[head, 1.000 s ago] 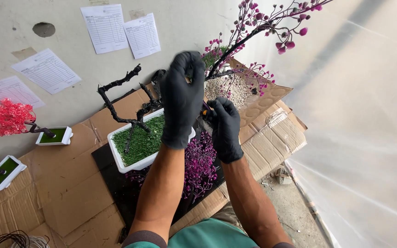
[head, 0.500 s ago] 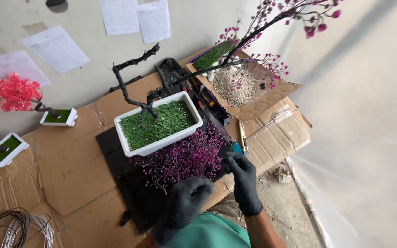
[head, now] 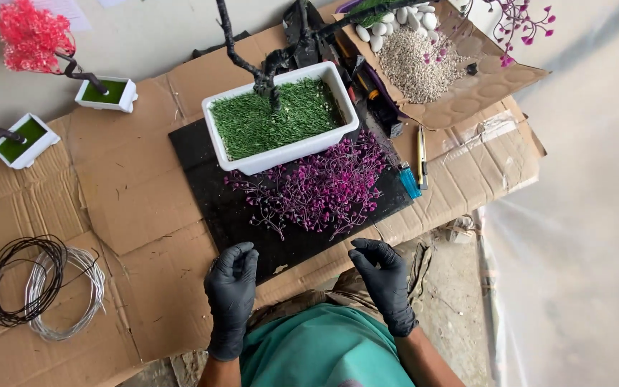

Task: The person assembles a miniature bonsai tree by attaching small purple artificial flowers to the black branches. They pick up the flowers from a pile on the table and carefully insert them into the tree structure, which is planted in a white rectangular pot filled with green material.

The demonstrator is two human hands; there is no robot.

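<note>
Now, head view: both black-gloved hands have drawn back from the tree to the near edge of the work surface. The left hand (head: 231, 292) hovers over the brown cardboard (head: 145, 215), fingers loosely curled and grasping nothing; the right hand (head: 383, 281) hangs beside it, likewise released and empty. A second ago both were raised at the black branch (head: 241, 50); half a second ago they were already low, by the purple sprigs (head: 317, 188). Those sprigs lie loose on the black mat (head: 209, 204), just in front of the white planter (head: 281, 154), whose green turf holds the bare trunk. Judged from this, a branch has just been handled and the hands sit nearest the sprig pile. Beyond the planter, an open cardboard flap holds gravel (head: 417, 64) and white pebbles; a blue lighter (head: 409, 180) lies at the mat's right edge. At left: wire coils (head: 41, 287) and two small finished trees in white pots.
</note>
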